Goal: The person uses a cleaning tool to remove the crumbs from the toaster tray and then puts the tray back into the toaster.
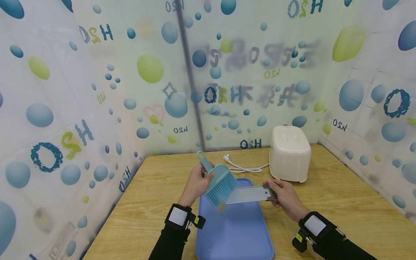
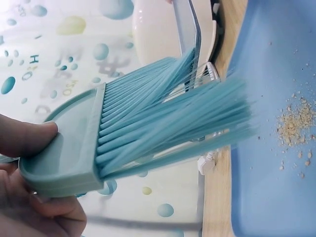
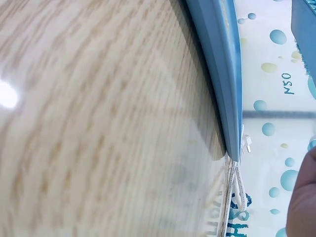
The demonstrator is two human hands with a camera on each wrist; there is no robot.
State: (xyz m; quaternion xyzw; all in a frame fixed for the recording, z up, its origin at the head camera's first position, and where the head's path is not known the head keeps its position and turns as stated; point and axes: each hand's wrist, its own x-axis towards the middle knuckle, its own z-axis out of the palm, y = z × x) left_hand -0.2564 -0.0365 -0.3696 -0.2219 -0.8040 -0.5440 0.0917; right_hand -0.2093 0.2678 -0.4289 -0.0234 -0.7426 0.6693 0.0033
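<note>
Pinching the turquoise brush, the left hand has its thumb pressed on the flat back and its fingers bent underneath; on a clock face laid over the head view, the handle aims at eleven and the bristles at five. At three o'clock from the brush, the right hand grips the dark, slotted end of a thin pale panel. The panel runs across to nine o'clock, its far end passing behind the bristles and dipping slightly. The left wrist view shows the bristles splayed in two bunches, some seeming to meet the panel's edge.

Below, toward six o'clock, the blue tray lies on the wooden table, under both brush and panel. A small heap of tan crumbs sits in it, with loose specks around. At twelve o'clock past the tray lie a white cord and its plug; a cream appliance stands between one and two.

For good brushing, I would keep the low end of the panel well inside the tray's rim, hold the gripped end firm and a little higher, and draw light strokes from three toward nine, so that loosened bits drop onto the heap. Hard flicks could spring the bristles and scatter crumbs over the table; the slots near the grip probably want the bristle tips.
</note>
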